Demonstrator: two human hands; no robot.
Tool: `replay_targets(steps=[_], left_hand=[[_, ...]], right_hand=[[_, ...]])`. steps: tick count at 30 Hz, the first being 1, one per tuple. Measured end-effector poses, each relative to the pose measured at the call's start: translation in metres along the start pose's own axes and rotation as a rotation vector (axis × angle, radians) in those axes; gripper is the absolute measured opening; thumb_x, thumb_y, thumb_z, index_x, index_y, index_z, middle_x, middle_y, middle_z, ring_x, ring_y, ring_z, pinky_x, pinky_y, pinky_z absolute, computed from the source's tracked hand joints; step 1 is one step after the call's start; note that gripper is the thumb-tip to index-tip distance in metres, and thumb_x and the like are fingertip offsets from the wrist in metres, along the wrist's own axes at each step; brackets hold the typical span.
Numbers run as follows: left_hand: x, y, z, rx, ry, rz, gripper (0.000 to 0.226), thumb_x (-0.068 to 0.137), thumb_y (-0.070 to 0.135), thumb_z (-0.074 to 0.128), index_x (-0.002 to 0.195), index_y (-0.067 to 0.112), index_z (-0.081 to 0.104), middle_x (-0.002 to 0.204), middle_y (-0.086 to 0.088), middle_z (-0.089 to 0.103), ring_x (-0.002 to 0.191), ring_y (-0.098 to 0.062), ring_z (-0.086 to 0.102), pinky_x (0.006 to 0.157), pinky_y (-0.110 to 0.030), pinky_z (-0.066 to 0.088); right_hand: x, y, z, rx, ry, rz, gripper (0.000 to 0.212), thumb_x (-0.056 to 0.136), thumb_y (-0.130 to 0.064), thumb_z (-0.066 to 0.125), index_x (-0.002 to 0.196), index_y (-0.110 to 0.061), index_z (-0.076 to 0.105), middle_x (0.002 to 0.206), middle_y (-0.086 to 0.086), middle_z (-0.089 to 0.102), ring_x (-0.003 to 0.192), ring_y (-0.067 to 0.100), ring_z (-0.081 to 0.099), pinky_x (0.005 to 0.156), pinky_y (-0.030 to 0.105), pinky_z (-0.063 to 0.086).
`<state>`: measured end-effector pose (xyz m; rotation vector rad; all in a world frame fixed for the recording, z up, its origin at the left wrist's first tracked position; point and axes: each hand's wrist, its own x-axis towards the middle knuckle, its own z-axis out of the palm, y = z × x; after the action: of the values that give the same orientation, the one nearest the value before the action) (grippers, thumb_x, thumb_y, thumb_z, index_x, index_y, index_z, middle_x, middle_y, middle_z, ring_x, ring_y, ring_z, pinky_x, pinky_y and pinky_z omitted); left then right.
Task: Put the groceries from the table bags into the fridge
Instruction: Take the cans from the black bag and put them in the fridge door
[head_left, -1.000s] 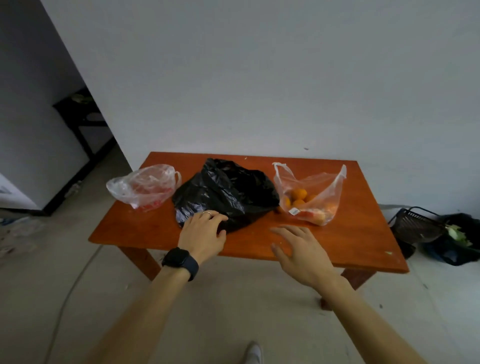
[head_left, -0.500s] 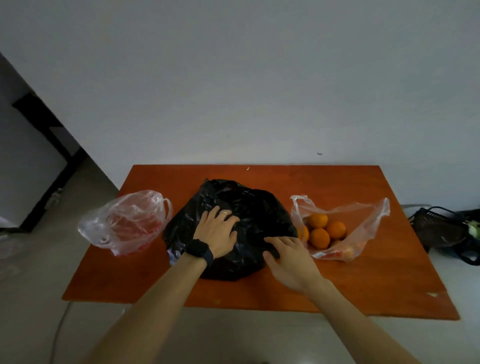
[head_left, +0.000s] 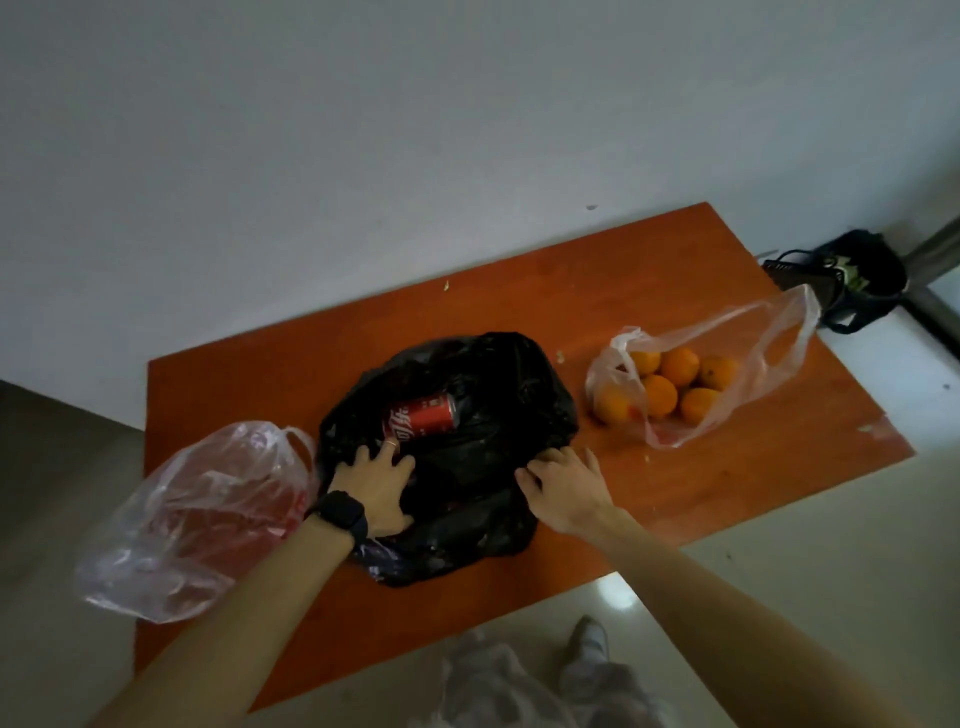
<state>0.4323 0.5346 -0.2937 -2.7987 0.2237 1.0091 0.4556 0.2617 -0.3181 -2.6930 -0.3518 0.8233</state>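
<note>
My left hand (head_left: 375, 486) and right hand (head_left: 563, 486) spread the mouth of the black bag (head_left: 493, 415) at the middle of the tabletop (head_left: 675, 467), each grip pinched on the thin film near the front edge. A red can (head_left: 422, 421) lies on its side inside, just past my left fingers (head_left: 387, 452). I judge the can rigid, smooth and fairly heavy if full, best taken around its middle; the bag is limp and will collapse once released. A clear bag (head_left: 753, 358) of oranges (head_left: 680, 366) sits toward the right edge, soft-walled, its fruit liable to roll. A pink bag (head_left: 197, 519) overhangs the left edge, contents unclear. Nothing blocks the can. No fridge is in view.
</note>
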Motion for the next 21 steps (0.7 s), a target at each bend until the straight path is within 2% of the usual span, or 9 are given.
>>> replay_targets(steps=[3,5,8,10,11,13,14,17,21], left_hand=[[-0.004,-0.034,0.021,-0.056,0.000,-0.056,0.090,0.081,0.061,0.066,0.150,0.030,0.017,0.156,-0.010,0.013,0.126,-0.042,0.042,0.086,-0.047,0.054],[-0.002,-0.051,0.029,-0.056,0.053,-0.034,0.093,0.083,0.064,0.063,0.153,0.031,0.012,0.158,-0.010,0.014,0.127,-0.040,0.044,0.084,-0.045,0.055],[0.005,-0.065,0.027,-0.067,0.069,-0.038,0.087,0.084,0.072,0.054,0.152,0.028,0.022,0.160,-0.008,0.016,0.132,-0.037,0.041,0.090,-0.045,0.052],[0.009,-0.065,0.020,0.036,0.128,0.011,0.079,0.085,0.079,0.038,0.138,0.021,0.051,0.160,-0.008,0.024,0.133,-0.034,0.039,0.097,-0.044,0.044],[0.011,-0.062,0.017,0.071,0.184,0.049,0.079,0.087,0.081,0.030,0.120,0.018,0.066,0.156,-0.007,0.033,0.131,-0.033,0.041,0.096,-0.044,0.041],[0.014,-0.054,0.006,0.077,0.275,0.085,0.081,0.093,0.075,0.019,0.084,0.015,0.073,0.137,-0.007,0.056,0.120,-0.030,0.049,0.091,-0.042,0.039],[0.016,-0.050,0.000,0.092,0.298,0.088,0.077,0.097,0.068,0.020,0.083,0.014,0.073,0.127,-0.008,0.062,0.114,-0.030,0.052,0.088,-0.041,0.040],[0.030,-0.042,-0.015,0.200,0.321,0.124,0.033,0.101,0.033,0.045,0.118,0.012,0.063,0.130,-0.011,0.056,0.108,-0.033,0.055,0.089,-0.042,0.043],[0.061,-0.028,-0.031,0.151,0.306,0.175,0.055,0.092,0.020,0.062,0.142,0.011,0.042,0.145,-0.014,0.042,0.128,-0.033,0.043,0.099,-0.042,0.042]], right_hand=[[0.008,-0.029,0.016,0.000,0.046,0.037,0.041,0.101,-0.049,0.039,0.092,-0.025,0.072,0.105,-0.002,0.067,0.108,0.023,0.060,0.103,0.044,0.031],[0.012,-0.040,0.021,-0.017,0.071,0.059,0.028,0.096,-0.047,0.050,0.102,-0.026,0.068,0.106,-0.002,0.064,0.103,0.024,0.063,0.095,0.040,0.033],[0.013,-0.049,0.018,-0.083,0.044,0.117,0.038,0.091,-0.041,0.058,0.125,-0.026,0.054,0.115,0.000,0.061,0.108,0.027,0.062,0.101,0.044,0.031],[0.012,-0.057,0.016,-0.230,0.110,0.097,0.037,0.089,-0.036,0.060,0.124,-0.028,0.056,0.113,-0.003,0.064,0.108,0.025,0.061,0.102,0.045,0.026],[0.011,-0.062,0.014,-0.322,0.153,0.074,0.035,0.087,-0.033,0.061,0.122,-0.029,0.059,0.110,-0.005,0.065,0.108,0.024,0.059,0.100,0.044,0.024],[0.009,-0.074,0.012,-0.454,0.202,0.012,0.035,0.085,-0.029,0.063,0.120,-0.028,0.061,0.107,-0.004,0.067,0.111,0.027,0.053,0.097,0.044,0.025],[0.009,-0.080,0.012,-0.483,0.203,-0.028,0.037,0.085,-0.028,0.064,0.122,-0.026,0.060,0.109,-0.003,0.067,0.115,0.029,0.050,0.098,0.044,0.027],[0.013,-0.095,0.018,-0.421,0.164,-0.134,0.040,0.092,-0.026,0.060,0.132,-0.024,0.057,0.120,0.001,0.064,0.121,0.030,0.044,0.099,0.041,0.033],[0.022,-0.107,0.034,-0.307,-0.053,-0.126,0.060,0.090,-0.025,0.065,0.146,-0.023,0.044,0.138,0.006,0.050,0.129,0.032,0.041,0.103,0.043,0.039]])
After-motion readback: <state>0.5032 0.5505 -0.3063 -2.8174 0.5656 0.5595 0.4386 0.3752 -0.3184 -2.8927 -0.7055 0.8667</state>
